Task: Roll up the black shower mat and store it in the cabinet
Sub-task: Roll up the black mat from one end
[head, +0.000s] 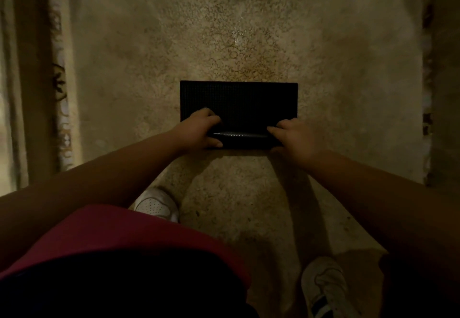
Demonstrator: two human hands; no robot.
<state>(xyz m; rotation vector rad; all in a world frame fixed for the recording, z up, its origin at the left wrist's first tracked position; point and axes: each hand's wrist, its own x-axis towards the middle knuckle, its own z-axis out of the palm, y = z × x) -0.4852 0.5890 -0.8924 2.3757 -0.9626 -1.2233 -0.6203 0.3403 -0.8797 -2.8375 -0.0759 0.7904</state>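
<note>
1. Black shower mat (239, 98) lies on the speckled stone floor (336, 56), centre of the frame, far part flat.
2. Near edge of the mat is curled up into a short roll (242, 139), just below frame centre, running left to right.
3. Left hand (199, 131) grips the left end of the roll: fingers curled over the top, thumb along the near side.
4. Right hand (296, 138) grips the right end of the roll the same way, fingers closed over it.
5. Both forearms come in from the lower corners, bare.
6. White shoe (155, 204) at lower centre-left, on the floor; second white shoe (323, 285) with dark stripes at lower right.
7. Red garment (129, 230) fills the lower left.
8. Patterned tile border (59, 88) runs down the left side of the frame; a similar border (427, 93) on the right edge.
9. Scene dim, mat texture hard to read apart from fine dots.
</note>
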